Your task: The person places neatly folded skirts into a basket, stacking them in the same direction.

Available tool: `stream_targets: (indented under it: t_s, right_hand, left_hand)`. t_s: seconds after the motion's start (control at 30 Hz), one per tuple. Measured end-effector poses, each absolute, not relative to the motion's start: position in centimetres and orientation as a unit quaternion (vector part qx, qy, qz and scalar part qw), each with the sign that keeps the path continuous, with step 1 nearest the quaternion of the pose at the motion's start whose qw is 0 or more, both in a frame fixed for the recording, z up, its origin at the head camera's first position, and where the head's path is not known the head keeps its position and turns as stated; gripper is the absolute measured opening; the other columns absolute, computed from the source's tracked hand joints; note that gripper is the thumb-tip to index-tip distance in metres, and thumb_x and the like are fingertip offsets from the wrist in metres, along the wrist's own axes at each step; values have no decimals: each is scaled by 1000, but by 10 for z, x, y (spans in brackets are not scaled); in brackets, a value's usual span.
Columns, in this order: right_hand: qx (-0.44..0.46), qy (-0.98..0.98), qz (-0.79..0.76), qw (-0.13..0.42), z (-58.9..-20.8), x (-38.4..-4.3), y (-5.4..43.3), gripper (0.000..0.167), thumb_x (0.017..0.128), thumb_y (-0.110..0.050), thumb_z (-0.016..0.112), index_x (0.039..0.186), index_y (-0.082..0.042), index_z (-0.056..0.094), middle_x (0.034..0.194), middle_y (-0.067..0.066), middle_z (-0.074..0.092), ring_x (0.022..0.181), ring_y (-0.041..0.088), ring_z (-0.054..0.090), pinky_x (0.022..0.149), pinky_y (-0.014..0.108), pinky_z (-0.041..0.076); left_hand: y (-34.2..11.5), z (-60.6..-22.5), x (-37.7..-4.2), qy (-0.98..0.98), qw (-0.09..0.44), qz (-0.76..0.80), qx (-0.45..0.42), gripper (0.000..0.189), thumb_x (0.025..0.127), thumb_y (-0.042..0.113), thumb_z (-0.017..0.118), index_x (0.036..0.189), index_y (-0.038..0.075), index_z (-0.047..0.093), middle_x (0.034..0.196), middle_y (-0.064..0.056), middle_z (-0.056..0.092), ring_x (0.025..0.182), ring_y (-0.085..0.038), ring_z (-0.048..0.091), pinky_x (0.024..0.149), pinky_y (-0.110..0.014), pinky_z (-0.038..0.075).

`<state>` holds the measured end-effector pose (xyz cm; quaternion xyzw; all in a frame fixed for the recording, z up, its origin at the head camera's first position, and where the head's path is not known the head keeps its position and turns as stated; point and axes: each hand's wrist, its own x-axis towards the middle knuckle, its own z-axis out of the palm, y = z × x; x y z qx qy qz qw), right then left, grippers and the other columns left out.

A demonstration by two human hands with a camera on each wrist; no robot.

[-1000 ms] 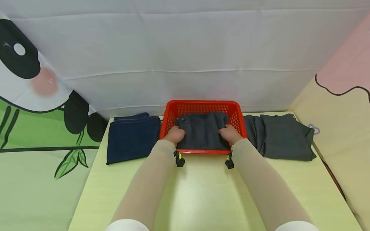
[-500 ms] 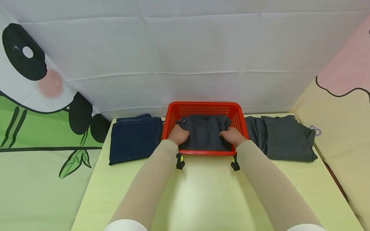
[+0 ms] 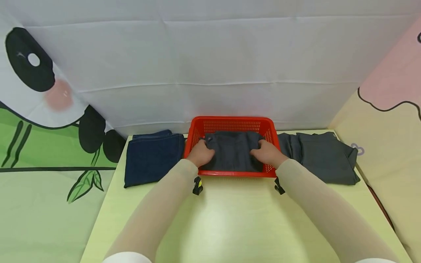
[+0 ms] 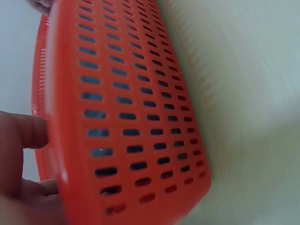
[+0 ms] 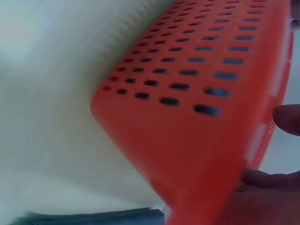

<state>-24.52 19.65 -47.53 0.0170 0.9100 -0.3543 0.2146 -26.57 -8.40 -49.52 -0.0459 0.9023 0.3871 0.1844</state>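
Observation:
A folded dark grey garment lies inside a red plastic basket at the back of the table, in the head view. On its left side, my left hand reaches over the basket's edge, fingertips at the cloth. Opposite it, my right hand touches the garment's right side. The right wrist view shows the thumb standing apart from the fingers. A similar gap separates the left thumb from its fingers in the left wrist view. The basket's rim hides some fingertips.
Folded dark blue jeans lie left of the basket. To its right are folded grey trousers. A white cloth backdrop rises behind the pale yellow table, and printed panels stand at both sides.
Both wrists have moved outward and apart, the right one more clearly. The garment stays in the basket, and the head view has shifted slightly.

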Motion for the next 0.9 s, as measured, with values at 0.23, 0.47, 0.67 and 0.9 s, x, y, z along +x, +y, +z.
stream_targets:
  t_s: [0.23,0.47,0.67,0.9]
  right_hand:
    - [10,900,-387,200,-470,-235,211,74,104,-35,55,159,3,25,159,26,36,142,43,40,115,60,35]
    - [12,895,-419,153,-466,-227,217,66,104,-30,58,157,-1,32,155,22,41,139,40,42,113,57,39]
    - [17,911,-403,84,-466,-229,228,63,105,-25,56,156,2,32,152,24,40,130,41,47,108,59,44]
    - [51,883,-461,74,-483,-234,233,57,103,-19,56,150,4,36,129,25,55,105,40,64,86,55,59]
  left_hand:
    - [-91,-489,-266,880,203,427,-40,65,101,27,62,155,3,34,149,-15,52,126,-31,55,109,-53,45]
    - [-106,-474,-256,864,207,459,-13,60,104,29,60,154,4,37,148,-15,50,130,-31,54,108,-50,46]
    - [-141,-456,-255,837,184,515,-25,50,107,27,55,150,5,42,138,-14,55,127,-35,56,106,-51,48]
    - [-193,-460,-258,811,139,565,-63,50,109,20,53,150,-3,40,141,-23,54,129,-35,57,110,-45,45]
